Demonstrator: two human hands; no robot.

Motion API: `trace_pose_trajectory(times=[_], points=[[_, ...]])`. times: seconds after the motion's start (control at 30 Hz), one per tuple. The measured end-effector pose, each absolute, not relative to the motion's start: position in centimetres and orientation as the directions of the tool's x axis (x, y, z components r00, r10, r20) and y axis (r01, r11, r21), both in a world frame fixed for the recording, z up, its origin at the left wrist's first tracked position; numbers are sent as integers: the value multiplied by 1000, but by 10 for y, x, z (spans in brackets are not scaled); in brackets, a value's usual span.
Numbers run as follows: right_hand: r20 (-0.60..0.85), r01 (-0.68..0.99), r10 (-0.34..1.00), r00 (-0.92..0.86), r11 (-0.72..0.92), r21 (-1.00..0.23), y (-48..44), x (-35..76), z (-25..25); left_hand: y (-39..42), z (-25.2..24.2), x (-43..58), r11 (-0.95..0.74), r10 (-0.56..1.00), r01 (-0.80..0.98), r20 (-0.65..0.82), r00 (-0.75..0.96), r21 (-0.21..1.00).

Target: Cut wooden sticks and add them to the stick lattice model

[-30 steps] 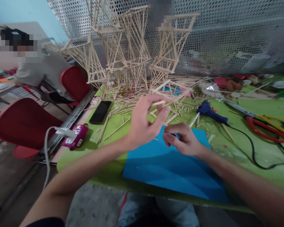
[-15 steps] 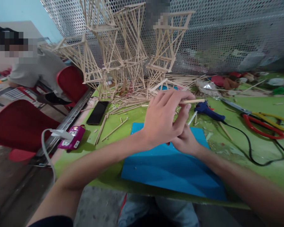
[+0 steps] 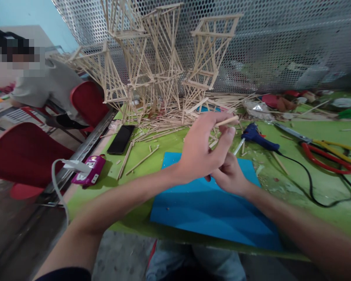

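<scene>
My left hand (image 3: 203, 150) is raised over the blue sheet (image 3: 210, 207) and pinches a short wooden stick (image 3: 227, 120) between thumb and fingers. My right hand (image 3: 231, 177) lies just behind and below it on the sheet, fingers curled; the left hand hides what they hold. A blue glue gun (image 3: 259, 137) lies on the green table (image 3: 304, 183) just beyond both hands. Tall lattice towers of thin wooden sticks (image 3: 160, 62) stand at the back, with loose sticks heaped at their feet.
A black phone (image 3: 122, 139) and a pink power strip (image 3: 89, 175) lie at the left edge. Red-handled cutters (image 3: 327, 160) and a black cable (image 3: 316, 187) lie right. Red chairs (image 3: 29, 156) and a seated person (image 3: 46, 89) are left. Perforated metal screen (image 3: 280, 43) behind.
My left hand swung right across my right hand, taking the stick with it, then tilted the stick upward. The right hand stayed on the blue sheet.
</scene>
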State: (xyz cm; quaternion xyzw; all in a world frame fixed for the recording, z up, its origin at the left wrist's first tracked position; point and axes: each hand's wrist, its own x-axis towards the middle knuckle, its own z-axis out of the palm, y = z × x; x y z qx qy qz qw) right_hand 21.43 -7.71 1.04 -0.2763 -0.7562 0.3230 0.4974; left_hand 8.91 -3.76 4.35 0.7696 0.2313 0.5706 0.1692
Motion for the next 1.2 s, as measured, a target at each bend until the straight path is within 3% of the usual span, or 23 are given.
trace_pose_trajectory(times=[0.2, 0.37, 0.5, 0.6, 0.77, 0.93, 1.2], points=[[570, 62, 713, -410, 645, -762, -80, 215, 20, -36, 35, 92, -693, 714, 34, 678, 176, 720], [594, 77, 690, -414, 677, -732, -83, 214, 26, -35, 39, 93, -576, 779, -81, 576, 248, 814], [608, 91, 687, -398, 689, -719, -84, 214, 27, -42, 55, 89, -351, 840, -348, 456, 292, 869], [602, 91, 693, -397, 683, -725, -84, 215, 27, -45, 63, 87, -270, 864, -376, 396, 313, 886], [582, 82, 708, -401, 660, -747, -84, 217, 25, -42, 60, 86, -320, 830, -365, 445, 336, 874], [565, 68, 710, -420, 646, -760, -84, 218, 25, -39, 51, 85, -466, 806, -179, 500, 317, 866], [574, -69, 641, -509, 635, -770, -83, 221, 28, -44, 47, 83, -734, 640, 80, 649, 411, 674]])
